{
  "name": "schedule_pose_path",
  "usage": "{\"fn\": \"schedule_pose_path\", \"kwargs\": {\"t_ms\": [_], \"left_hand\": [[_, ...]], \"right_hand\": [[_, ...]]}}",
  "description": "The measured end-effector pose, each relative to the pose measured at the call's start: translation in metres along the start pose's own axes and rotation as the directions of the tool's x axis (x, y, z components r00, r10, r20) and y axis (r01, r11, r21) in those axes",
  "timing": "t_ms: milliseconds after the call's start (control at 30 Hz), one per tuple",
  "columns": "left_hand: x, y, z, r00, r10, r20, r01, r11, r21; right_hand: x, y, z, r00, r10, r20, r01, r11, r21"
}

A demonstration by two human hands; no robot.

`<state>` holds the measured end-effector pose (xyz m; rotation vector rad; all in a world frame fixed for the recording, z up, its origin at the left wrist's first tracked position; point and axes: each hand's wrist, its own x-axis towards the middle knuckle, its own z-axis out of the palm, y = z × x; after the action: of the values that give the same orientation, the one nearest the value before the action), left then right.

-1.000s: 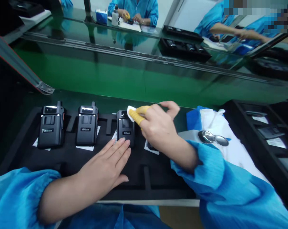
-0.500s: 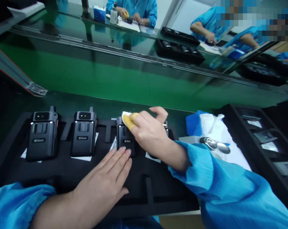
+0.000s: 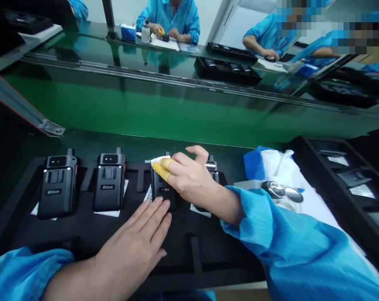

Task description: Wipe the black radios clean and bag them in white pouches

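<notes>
A black handheld radio (image 3: 160,190) marked "Riton" lies in a black foam tray (image 3: 95,232). My left hand (image 3: 134,240) is flat, fingers stretched, with its fingertips on the radio's lower end. With yellow covers on its fingers, my right hand (image 3: 191,175) presses a white cloth (image 3: 158,159) onto the radio's upper part, hiding most of it. To the left lie two similar radios, one at the far end (image 3: 58,188) and one nearer (image 3: 108,189). Another radio (image 3: 212,166) is partly hidden behind my right hand.
On the right, a blue box (image 3: 252,164) holds white cloths, beside a folding magnifier (image 3: 282,192) on white material. A dark compartment tray (image 3: 330,173) stands farther right. Beyond the green partition (image 3: 177,113), co-workers in blue sleeves handle small items.
My right hand and the cloth have shifted slightly left and down across the radio's top. My left hand stays on its lower end. The camera view has tilted a little.
</notes>
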<state>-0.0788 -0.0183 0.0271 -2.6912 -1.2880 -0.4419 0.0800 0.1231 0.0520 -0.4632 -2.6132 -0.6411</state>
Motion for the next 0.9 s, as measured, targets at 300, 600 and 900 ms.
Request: {"fn": "schedule_pose_path", "kwargs": {"t_ms": [300,600,900], "left_hand": [[-0.001,0.003,0.003,0.998,-0.070,0.002,0.070,0.995,-0.070],[-0.002,0.003,0.003,0.998,-0.065,0.019,0.066,0.996,-0.055],[-0.001,0.004,0.004,0.997,-0.081,0.001,0.081,0.994,-0.071]], "right_hand": [[-0.019,0.021,-0.006,0.998,0.032,0.046,-0.030,0.998,-0.060],[0.006,0.001,0.004,0.992,0.126,-0.005,-0.126,0.989,-0.079],[-0.013,-0.003,0.002,0.980,0.192,0.053,-0.183,0.972,-0.145]]}}
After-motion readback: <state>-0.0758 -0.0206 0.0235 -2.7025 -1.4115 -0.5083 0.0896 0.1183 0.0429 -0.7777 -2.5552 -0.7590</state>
